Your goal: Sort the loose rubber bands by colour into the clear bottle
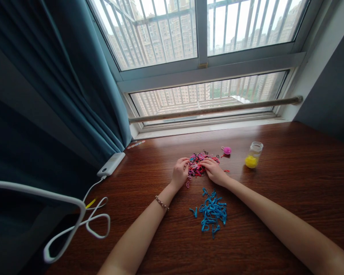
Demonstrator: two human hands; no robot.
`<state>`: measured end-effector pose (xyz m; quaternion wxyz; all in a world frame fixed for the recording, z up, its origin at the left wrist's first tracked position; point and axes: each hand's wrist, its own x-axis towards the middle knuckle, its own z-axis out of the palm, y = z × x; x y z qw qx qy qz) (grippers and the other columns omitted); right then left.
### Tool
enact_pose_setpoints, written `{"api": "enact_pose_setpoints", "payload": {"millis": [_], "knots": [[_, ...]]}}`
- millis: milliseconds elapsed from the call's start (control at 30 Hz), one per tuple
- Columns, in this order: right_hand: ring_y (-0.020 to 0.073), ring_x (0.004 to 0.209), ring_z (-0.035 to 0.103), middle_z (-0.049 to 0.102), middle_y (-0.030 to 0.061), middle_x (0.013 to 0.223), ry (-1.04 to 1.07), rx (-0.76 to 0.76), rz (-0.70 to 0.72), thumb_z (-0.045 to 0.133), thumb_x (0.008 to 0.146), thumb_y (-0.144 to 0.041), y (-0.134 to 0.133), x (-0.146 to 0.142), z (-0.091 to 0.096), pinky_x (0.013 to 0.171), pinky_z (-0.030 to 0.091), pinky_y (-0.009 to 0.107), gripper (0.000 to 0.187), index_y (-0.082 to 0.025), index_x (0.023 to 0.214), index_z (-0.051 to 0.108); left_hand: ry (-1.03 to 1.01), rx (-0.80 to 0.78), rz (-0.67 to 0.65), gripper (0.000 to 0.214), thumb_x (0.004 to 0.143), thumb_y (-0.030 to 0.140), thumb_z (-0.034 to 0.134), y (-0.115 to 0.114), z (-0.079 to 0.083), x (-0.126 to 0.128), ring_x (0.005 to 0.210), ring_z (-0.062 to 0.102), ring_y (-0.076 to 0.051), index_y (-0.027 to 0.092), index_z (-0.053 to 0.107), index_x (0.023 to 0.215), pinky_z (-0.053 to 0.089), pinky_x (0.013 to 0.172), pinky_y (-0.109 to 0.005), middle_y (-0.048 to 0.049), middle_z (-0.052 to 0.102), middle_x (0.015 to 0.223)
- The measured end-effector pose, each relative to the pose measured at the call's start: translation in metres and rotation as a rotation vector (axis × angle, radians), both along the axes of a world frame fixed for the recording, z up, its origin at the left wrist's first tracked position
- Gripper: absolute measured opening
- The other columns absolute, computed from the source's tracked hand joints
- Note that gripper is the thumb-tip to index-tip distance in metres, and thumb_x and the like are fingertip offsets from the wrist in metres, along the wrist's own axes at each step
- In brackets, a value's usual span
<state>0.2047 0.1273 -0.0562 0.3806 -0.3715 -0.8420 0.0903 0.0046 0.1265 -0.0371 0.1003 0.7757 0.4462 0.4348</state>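
Observation:
A mixed pile of small elastic hair ties (197,168), mostly pink and red with some black ones, lies on the wooden table. My left hand (180,173) rests at the pile's left edge, its fingers curved and apart, with a bit of blue near the fingertips. From the right, my right hand (215,172) reaches over the pile with its fingers stretched onto the ties. No tie shows clearly gripped in either hand. Closer to me, between my forearms, is a loose heap of blue hair ties (212,211).
A clear glass jar (256,147) with yellow contents stands to the right. Near it lies a round pink item (227,150). On the left, a white device (111,164) has a white cable (99,217) attached. Behind the table (298,183) are a window and a blue curtain (83,84).

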Motion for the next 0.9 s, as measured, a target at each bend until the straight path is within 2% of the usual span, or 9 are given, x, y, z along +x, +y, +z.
{"api": "enact_pose_setpoints", "payload": {"millis": [100,233,300,433,600,767,900], "knots": [[0.0211,0.112,0.044,0.056,0.0074,0.115,0.039,0.030,-0.005,0.039,0.073,-0.001,-0.004,0.001,0.005,0.096,0.035,0.044,0.046,-0.021,0.109,0.059,-0.055,-0.028,-0.018,0.017,0.078,0.012,0.048,0.001,0.000,-0.001,0.090,0.057,-0.017,0.017,0.062,0.085,0.045,0.084,-0.033,-0.0067,0.060,0.094],[0.0244,0.123,0.030,0.045,0.0037,0.130,-0.051,0.030,0.006,0.041,0.071,0.000,-0.010,0.001,0.007,0.099,0.028,0.050,0.056,-0.027,0.119,0.051,-0.077,-0.056,-0.100,0.015,0.078,0.013,0.049,-0.001,0.002,0.001,0.089,0.058,-0.017,0.017,0.063,0.082,0.046,0.083,-0.033,-0.0060,0.062,0.092],[0.0256,0.124,0.028,0.044,0.0026,0.131,-0.094,0.020,0.011,0.042,0.072,-0.001,-0.011,0.000,0.007,0.099,0.027,0.051,0.056,-0.028,0.120,0.050,-0.086,-0.063,-0.144,0.014,0.078,0.014,0.050,-0.002,0.004,0.002,0.088,0.058,-0.017,0.017,0.063,0.081,0.047,0.083,-0.033,-0.0060,0.063,0.090],[0.0244,0.119,0.034,0.054,0.0033,0.120,-0.096,0.012,0.028,0.041,0.075,-0.002,-0.010,-0.001,0.006,0.098,0.029,0.050,0.049,-0.026,0.115,0.055,-0.108,-0.072,-0.158,0.010,0.079,0.017,0.051,-0.004,0.005,0.003,0.086,0.059,-0.016,0.017,0.062,0.078,0.047,0.081,-0.031,-0.0056,0.063,0.087],[0.0221,0.112,0.043,0.060,0.0052,0.109,-0.018,0.030,0.072,0.040,0.075,-0.002,-0.009,0.001,0.009,0.095,0.033,0.047,0.044,-0.024,0.108,0.059,-0.125,-0.128,-0.062,0.009,0.077,0.020,0.053,-0.003,0.002,0.002,0.078,0.059,-0.015,0.017,0.061,0.079,0.047,0.074,-0.029,-0.0039,0.064,0.081],[0.0218,0.109,0.046,0.058,0.0076,0.108,0.095,0.067,0.073,0.039,0.074,0.000,-0.011,0.000,0.013,0.095,0.036,0.046,0.048,-0.023,0.112,0.056,-0.131,-0.167,-0.020,0.010,0.077,0.021,0.053,-0.002,0.000,0.002,0.073,0.058,-0.014,0.016,0.061,0.080,0.047,0.070,-0.028,-0.0034,0.064,0.078],[0.0199,0.115,0.042,0.048,0.0098,0.122,0.125,0.016,0.135,0.035,0.075,0.000,-0.018,-0.002,0.020,0.097,0.036,0.041,0.054,-0.021,0.125,0.045,-0.109,-0.156,-0.032,0.009,0.076,0.021,0.053,-0.003,0.002,0.003,0.073,0.059,-0.014,0.017,0.061,0.079,0.046,0.070,-0.027,-0.0027,0.064,0.077]]}}
